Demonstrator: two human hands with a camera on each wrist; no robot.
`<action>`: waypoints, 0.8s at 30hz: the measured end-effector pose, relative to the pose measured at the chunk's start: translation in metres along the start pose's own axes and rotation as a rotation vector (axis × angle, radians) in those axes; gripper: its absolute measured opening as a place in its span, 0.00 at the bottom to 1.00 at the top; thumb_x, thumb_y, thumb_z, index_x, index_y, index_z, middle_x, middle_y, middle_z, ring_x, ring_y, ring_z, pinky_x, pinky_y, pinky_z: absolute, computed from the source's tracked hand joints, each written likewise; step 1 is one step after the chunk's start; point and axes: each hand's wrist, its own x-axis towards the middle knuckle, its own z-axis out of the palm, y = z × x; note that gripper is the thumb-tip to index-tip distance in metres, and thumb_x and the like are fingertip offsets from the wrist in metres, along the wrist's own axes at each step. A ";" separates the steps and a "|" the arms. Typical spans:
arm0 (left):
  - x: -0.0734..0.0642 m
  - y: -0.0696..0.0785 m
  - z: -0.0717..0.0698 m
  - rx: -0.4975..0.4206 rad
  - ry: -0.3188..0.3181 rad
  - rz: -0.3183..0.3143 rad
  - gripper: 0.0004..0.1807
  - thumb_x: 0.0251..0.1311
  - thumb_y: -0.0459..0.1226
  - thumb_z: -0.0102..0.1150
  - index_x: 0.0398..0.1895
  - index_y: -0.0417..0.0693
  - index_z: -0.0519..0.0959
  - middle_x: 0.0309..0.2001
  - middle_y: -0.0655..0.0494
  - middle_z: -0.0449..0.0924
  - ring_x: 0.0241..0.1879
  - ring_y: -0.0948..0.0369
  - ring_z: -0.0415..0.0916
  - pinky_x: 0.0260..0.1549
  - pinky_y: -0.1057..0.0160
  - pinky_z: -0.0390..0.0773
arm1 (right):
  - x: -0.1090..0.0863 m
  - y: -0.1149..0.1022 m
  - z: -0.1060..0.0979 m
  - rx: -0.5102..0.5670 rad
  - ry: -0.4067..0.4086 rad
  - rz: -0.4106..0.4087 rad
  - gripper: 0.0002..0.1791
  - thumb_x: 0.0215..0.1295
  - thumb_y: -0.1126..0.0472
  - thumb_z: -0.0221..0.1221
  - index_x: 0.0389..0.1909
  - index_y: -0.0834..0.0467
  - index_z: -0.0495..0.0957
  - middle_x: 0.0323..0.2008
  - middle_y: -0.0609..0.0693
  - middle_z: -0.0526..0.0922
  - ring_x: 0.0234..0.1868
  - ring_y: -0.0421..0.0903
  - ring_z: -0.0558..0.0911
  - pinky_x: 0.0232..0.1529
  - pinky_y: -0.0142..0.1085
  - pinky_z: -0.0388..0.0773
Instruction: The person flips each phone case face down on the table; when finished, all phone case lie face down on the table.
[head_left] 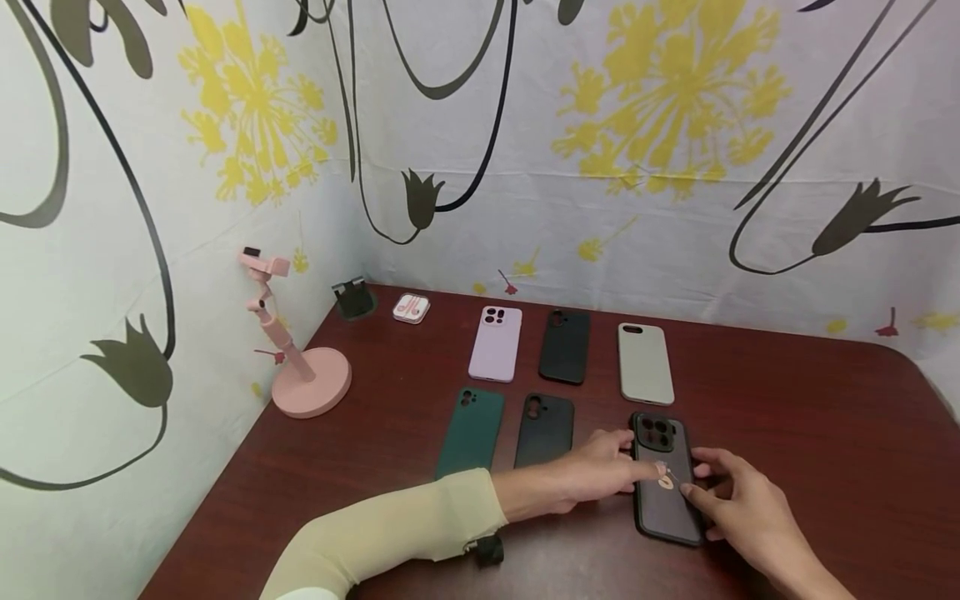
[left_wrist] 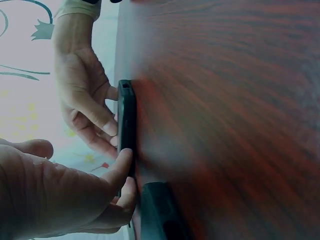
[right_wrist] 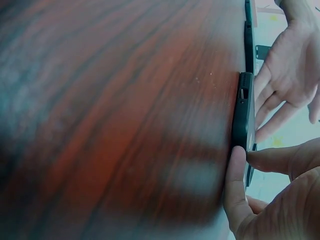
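A black-edged phone case (head_left: 660, 521) with a smoky back, camera openings and a small tan figure lies flat on the table. My left hand (head_left: 592, 471) reaches it from the left; fingertips touch its side edge, and the thumb stretches above its back without touching it, as the left wrist view shows. From the right, my right hand (head_left: 750, 508) pinches the edge between thumb and a finger. The right wrist view shows a port cutout in the case's end (right_wrist: 243, 95). Nearest my left arm lie a dark case (head_left: 546, 429) and a green case (head_left: 472, 433).
Lilac (head_left: 495, 346), black (head_left: 565, 346) and pale grey (head_left: 647, 362) cases form the back row. A pink stand (head_left: 311, 383), a dark folding stand (head_left: 355, 300) and boxed earphones (head_left: 411, 308) sit at the left. Patterned fabric (head_left: 480, 150) hangs behind the table.
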 end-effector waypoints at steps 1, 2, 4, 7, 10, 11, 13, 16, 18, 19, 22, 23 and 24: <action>0.000 0.001 0.000 0.005 -0.005 -0.001 0.40 0.71 0.49 0.64 0.81 0.47 0.63 0.73 0.48 0.71 0.57 0.53 0.87 0.69 0.51 0.80 | 0.000 0.000 0.000 -0.003 0.001 -0.001 0.35 0.73 0.58 0.66 0.74 0.68 0.66 0.55 0.63 0.81 0.39 0.40 0.85 0.26 0.37 0.89; -0.001 0.001 -0.001 0.006 -0.009 0.000 0.39 0.71 0.50 0.63 0.81 0.47 0.63 0.73 0.47 0.73 0.58 0.53 0.87 0.69 0.50 0.80 | 0.000 0.000 0.000 -0.007 0.002 -0.003 0.35 0.73 0.58 0.67 0.74 0.68 0.66 0.55 0.63 0.81 0.39 0.40 0.86 0.26 0.37 0.89; -0.003 0.002 -0.001 0.018 -0.010 0.002 0.39 0.70 0.50 0.64 0.80 0.48 0.64 0.73 0.48 0.73 0.59 0.54 0.87 0.69 0.51 0.80 | 0.000 0.001 0.001 -0.013 0.004 -0.010 0.35 0.72 0.58 0.67 0.74 0.67 0.66 0.55 0.63 0.81 0.39 0.40 0.86 0.26 0.36 0.89; -0.004 0.001 -0.001 0.059 0.008 0.005 0.39 0.68 0.51 0.66 0.79 0.52 0.66 0.72 0.51 0.71 0.59 0.60 0.84 0.65 0.56 0.81 | 0.000 0.002 0.002 -0.021 0.009 -0.026 0.36 0.71 0.58 0.68 0.74 0.67 0.66 0.56 0.64 0.81 0.38 0.40 0.85 0.25 0.36 0.88; -0.004 0.000 0.000 0.112 0.031 0.012 0.37 0.66 0.52 0.67 0.77 0.56 0.69 0.69 0.55 0.68 0.60 0.65 0.78 0.59 0.61 0.81 | 0.000 0.003 0.002 -0.025 0.019 -0.034 0.36 0.71 0.58 0.68 0.74 0.67 0.66 0.56 0.65 0.80 0.38 0.41 0.85 0.24 0.36 0.88; -0.004 0.000 0.000 0.131 0.035 0.015 0.37 0.67 0.52 0.67 0.77 0.57 0.69 0.68 0.56 0.69 0.61 0.65 0.77 0.57 0.62 0.81 | -0.001 0.003 0.002 -0.025 0.019 -0.035 0.36 0.71 0.58 0.68 0.74 0.67 0.66 0.56 0.65 0.80 0.38 0.42 0.85 0.24 0.36 0.88; -0.004 -0.001 0.000 0.155 0.037 0.026 0.36 0.67 0.53 0.67 0.76 0.59 0.69 0.67 0.57 0.69 0.63 0.65 0.75 0.56 0.62 0.81 | -0.001 0.003 0.001 -0.022 0.018 -0.026 0.36 0.71 0.58 0.68 0.74 0.66 0.66 0.57 0.65 0.80 0.39 0.42 0.86 0.25 0.36 0.88; -0.006 0.000 -0.001 0.158 0.019 0.037 0.37 0.68 0.54 0.66 0.77 0.60 0.68 0.67 0.58 0.69 0.66 0.64 0.74 0.57 0.61 0.81 | -0.002 0.003 -0.001 -0.011 0.005 -0.007 0.36 0.73 0.56 0.66 0.75 0.66 0.65 0.58 0.66 0.79 0.38 0.42 0.86 0.26 0.37 0.88; -0.008 0.000 -0.003 0.159 0.005 0.044 0.37 0.69 0.54 0.65 0.79 0.62 0.66 0.69 0.58 0.68 0.69 0.63 0.72 0.60 0.59 0.81 | -0.002 0.003 -0.003 -0.011 -0.001 0.008 0.36 0.74 0.54 0.65 0.76 0.65 0.65 0.59 0.66 0.79 0.37 0.42 0.85 0.26 0.37 0.89; -0.009 0.000 -0.005 0.160 -0.001 0.047 0.37 0.70 0.54 0.64 0.79 0.62 0.65 0.71 0.59 0.67 0.70 0.63 0.71 0.62 0.57 0.80 | -0.003 0.003 -0.004 -0.015 -0.001 0.014 0.36 0.75 0.53 0.64 0.76 0.64 0.65 0.60 0.66 0.79 0.36 0.42 0.85 0.26 0.37 0.89; -0.015 -0.001 -0.012 0.181 -0.006 0.069 0.37 0.72 0.56 0.62 0.81 0.66 0.62 0.75 0.61 0.65 0.74 0.62 0.69 0.66 0.54 0.79 | -0.004 0.002 -0.007 -0.040 -0.007 0.024 0.37 0.77 0.46 0.61 0.76 0.62 0.64 0.61 0.65 0.78 0.34 0.42 0.84 0.27 0.37 0.87; -0.017 -0.002 -0.015 0.197 -0.002 0.083 0.38 0.73 0.56 0.61 0.82 0.66 0.61 0.76 0.61 0.63 0.75 0.62 0.68 0.67 0.53 0.79 | -0.004 0.002 -0.007 -0.047 -0.009 0.025 0.38 0.77 0.43 0.60 0.77 0.61 0.64 0.62 0.65 0.78 0.34 0.42 0.84 0.27 0.38 0.86; -0.020 -0.003 -0.018 0.215 0.002 0.098 0.38 0.73 0.57 0.60 0.82 0.67 0.60 0.77 0.62 0.62 0.76 0.63 0.67 0.68 0.53 0.78 | -0.005 0.002 -0.008 -0.056 -0.009 0.021 0.39 0.77 0.40 0.59 0.77 0.60 0.64 0.64 0.65 0.77 0.35 0.42 0.84 0.27 0.37 0.85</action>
